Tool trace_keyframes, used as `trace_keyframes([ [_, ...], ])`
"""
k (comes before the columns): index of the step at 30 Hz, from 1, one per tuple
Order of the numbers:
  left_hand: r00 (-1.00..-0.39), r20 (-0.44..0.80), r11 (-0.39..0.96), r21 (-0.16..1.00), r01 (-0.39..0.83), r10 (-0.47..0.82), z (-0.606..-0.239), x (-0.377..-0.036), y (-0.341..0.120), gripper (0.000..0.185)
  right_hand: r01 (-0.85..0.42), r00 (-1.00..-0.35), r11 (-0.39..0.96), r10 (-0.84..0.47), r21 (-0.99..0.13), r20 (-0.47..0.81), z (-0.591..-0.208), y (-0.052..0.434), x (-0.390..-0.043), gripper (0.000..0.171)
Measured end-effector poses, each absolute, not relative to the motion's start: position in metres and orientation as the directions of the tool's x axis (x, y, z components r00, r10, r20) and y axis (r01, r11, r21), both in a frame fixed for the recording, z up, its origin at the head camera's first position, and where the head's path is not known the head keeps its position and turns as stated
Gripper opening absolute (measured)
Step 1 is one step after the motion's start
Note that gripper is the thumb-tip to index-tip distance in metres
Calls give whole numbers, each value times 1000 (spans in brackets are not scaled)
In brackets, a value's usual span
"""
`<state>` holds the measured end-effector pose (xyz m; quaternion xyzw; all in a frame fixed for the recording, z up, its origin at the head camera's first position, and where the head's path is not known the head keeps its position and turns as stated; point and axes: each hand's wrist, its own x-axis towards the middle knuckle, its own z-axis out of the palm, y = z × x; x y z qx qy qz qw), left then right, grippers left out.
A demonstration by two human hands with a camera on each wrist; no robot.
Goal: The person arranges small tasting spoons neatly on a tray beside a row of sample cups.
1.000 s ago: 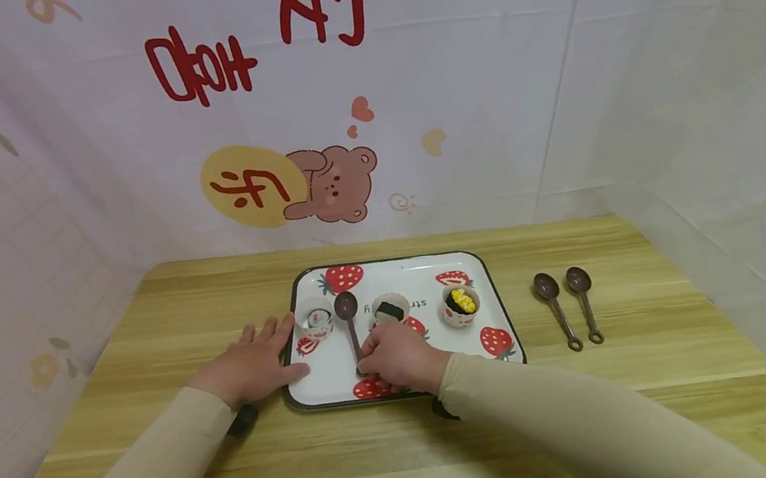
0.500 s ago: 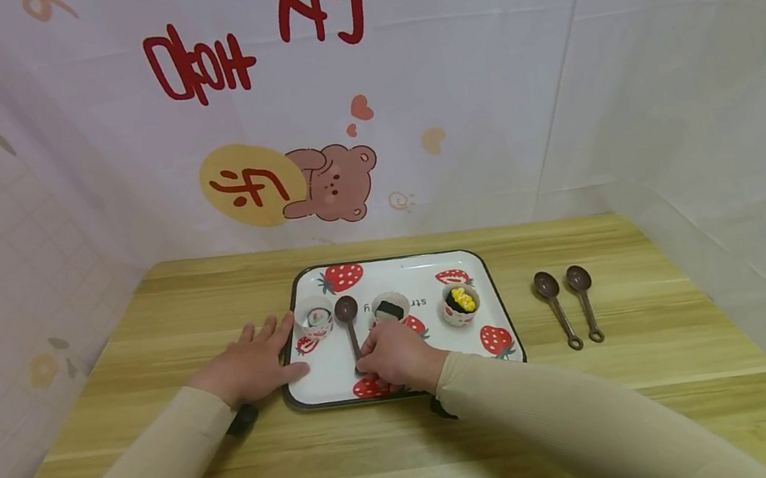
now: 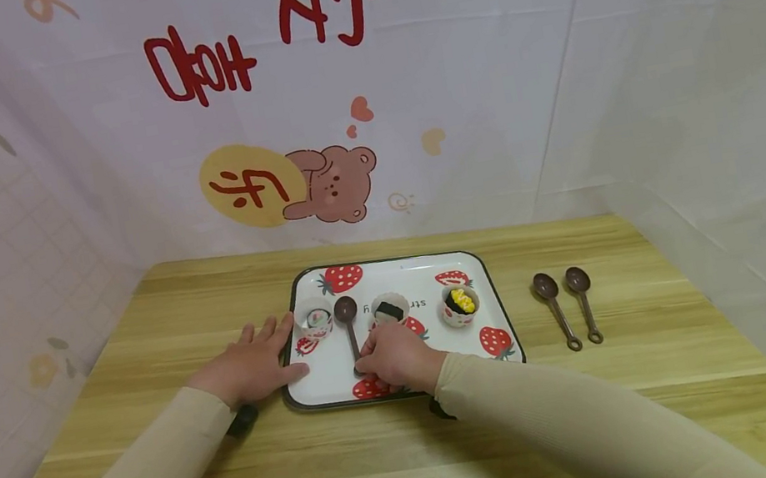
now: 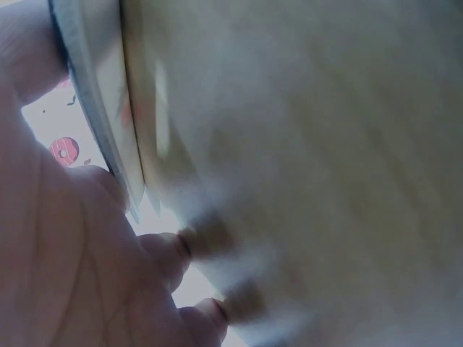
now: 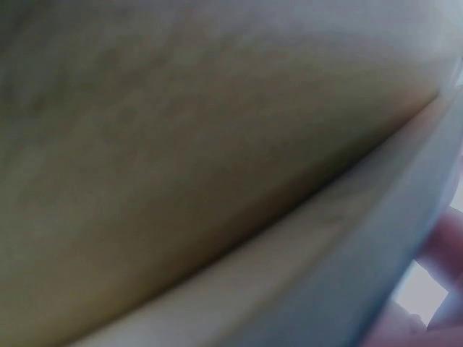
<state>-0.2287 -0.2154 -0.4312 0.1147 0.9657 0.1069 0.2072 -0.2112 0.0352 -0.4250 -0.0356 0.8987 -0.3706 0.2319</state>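
A white tray (image 3: 403,269) with a dark rim and strawberry prints lies on the table. At its left edge rests my left hand (image 3: 250,369), fingers spread on the wood and thumb over the rim. My right hand (image 3: 400,354) pinches the handle end of a brown spoon (image 3: 349,331), which lies on the tray with its bowl pointing away. On either side of the spoon stand a paper cup (image 3: 315,328) with a sushi roll piece and a second cup (image 3: 390,308) with a dark-and-white sushi piece, partly behind the right hand. The left wrist view shows the palm (image 4: 58,246) beside the rim (image 4: 94,108).
A third paper cup (image 3: 461,315) on the tray's right side holds yellow-topped sushi. Two more brown spoons, one left (image 3: 556,310) and one right (image 3: 584,302), lie on the wooden table (image 3: 662,361) right of the tray. A printed cloth (image 3: 479,87) hangs behind.
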Motion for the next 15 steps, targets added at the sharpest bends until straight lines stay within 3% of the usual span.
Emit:
trace_keyframes([
  [15, -890, -366, 950, 246, 190, 273, -431, -228, -216, 103, 112, -882, 714, -249, -691, -400, -424, 37, -211, 13],
])
